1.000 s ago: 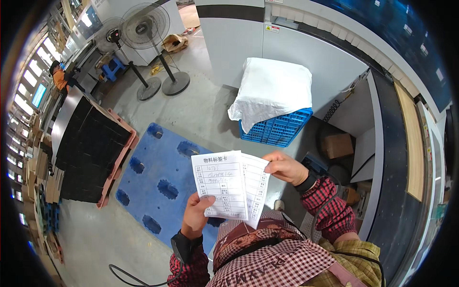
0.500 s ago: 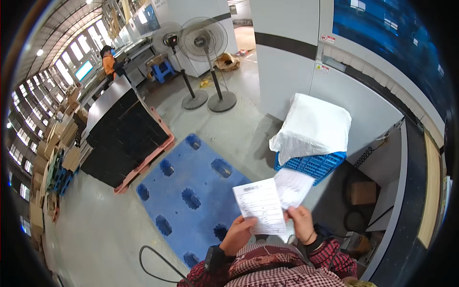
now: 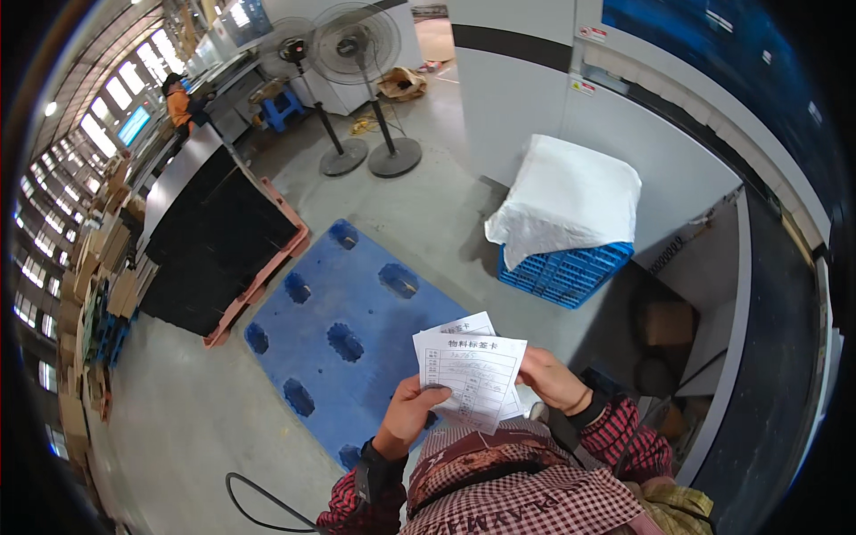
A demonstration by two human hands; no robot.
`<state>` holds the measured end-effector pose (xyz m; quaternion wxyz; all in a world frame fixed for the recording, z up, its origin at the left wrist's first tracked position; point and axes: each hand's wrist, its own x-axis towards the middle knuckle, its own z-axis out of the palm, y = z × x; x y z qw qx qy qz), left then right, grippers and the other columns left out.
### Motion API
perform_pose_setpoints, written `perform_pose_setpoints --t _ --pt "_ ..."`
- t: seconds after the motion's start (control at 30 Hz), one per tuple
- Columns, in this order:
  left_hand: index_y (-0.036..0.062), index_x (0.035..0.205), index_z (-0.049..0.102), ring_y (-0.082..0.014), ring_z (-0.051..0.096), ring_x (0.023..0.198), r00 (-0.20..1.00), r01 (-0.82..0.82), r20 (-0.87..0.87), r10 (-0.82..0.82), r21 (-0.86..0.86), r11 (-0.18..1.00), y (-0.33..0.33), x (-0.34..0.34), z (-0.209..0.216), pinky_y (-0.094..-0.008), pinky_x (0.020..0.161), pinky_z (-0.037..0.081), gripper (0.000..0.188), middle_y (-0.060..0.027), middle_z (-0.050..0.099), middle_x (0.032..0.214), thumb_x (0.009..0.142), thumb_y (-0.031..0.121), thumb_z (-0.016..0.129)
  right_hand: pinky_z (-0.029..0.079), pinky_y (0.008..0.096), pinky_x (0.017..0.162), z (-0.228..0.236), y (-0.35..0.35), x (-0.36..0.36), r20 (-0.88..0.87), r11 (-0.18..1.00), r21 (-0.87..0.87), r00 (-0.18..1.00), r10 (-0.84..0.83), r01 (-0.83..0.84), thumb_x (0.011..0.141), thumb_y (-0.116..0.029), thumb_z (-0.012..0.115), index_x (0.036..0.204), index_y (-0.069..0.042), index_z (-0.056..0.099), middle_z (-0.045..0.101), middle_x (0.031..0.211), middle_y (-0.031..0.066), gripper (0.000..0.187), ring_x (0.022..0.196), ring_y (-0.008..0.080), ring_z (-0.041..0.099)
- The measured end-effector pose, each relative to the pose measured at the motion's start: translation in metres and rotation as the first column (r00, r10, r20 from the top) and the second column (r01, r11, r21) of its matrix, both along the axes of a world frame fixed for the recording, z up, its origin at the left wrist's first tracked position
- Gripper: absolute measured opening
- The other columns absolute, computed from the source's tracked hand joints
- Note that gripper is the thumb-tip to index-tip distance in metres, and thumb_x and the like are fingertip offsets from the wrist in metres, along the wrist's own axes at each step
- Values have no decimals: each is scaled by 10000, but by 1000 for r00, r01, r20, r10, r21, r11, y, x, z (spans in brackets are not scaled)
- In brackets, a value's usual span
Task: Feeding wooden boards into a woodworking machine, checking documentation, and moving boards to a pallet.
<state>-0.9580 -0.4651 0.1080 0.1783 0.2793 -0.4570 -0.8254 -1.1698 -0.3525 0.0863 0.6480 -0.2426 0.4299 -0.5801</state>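
Observation:
Two white paper cards with printed lines and handwriting overlap in front of me. My left hand pinches the front card by its left edge, thumb on top. Behind it the rear card shows along the top and lower right. At the right edge of the cards is my right hand, its fingers curled and partly hidden behind the paper; its thumb and fingertips appear to grip the cards there. Both cards are above the near edge of a blue plastic pallet.
A blue crate under a white cloth stands ahead right, beside a large grey machine. Left are stacked black sheets on a pink pallet. Two standing fans and a person in orange are farther off.
The right-hand card has moved left behind the other, so the two now overlap. Both hands shifted left, and the cards' front faces came into clearer view. My view tilted down slightly.

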Motion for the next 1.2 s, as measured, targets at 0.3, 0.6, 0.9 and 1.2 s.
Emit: perform_pose_setpoints --t 0.3,0.6,0.9,1.2 --pt "-36 1070 585 -186 603 916 985 -169 -2 171 145 975 15 -9 -14 -310 829 460 248 -98 633 1033 844 18 499 440 203 631 3 17 -2 -304 918 3 875 -377 397 901 -147 540 1082 15 574 610 864 -10 245 732 45 534" --pt "-26 1105 559 -205 611 922 975 -221 32 219 188 957 21 -8 -16 -334 836 468 262 -107 624 1056 858 37 497 466 226 726 29 52 6 -161 929 -179 922 -352 323 884 -126 565 1110 32 559 626 952 27 276 841 76 566" --pt "-45 1167 502 -225 575 1014 973 -214 -23 229 268 939 22 -9 -10 -358 891 442 300 -123 579 1138 886 50 457 450 211 651 -4 42 24 -378 967 -75 890 -255 245 876 -129 582 1027 27 589 617 843 3 217 748 44 541" --pt "-55 1241 421 -259 535 1093 959 -214 -113 260 314 925 24 -10 -11 -384 941 414 365 -154 527 1213 908 97 409 437 207 660 1 40 38 -420 960 -86 864 -279 268 888 -117 567 982 24 572 596 848 -1 170 755 41 523"
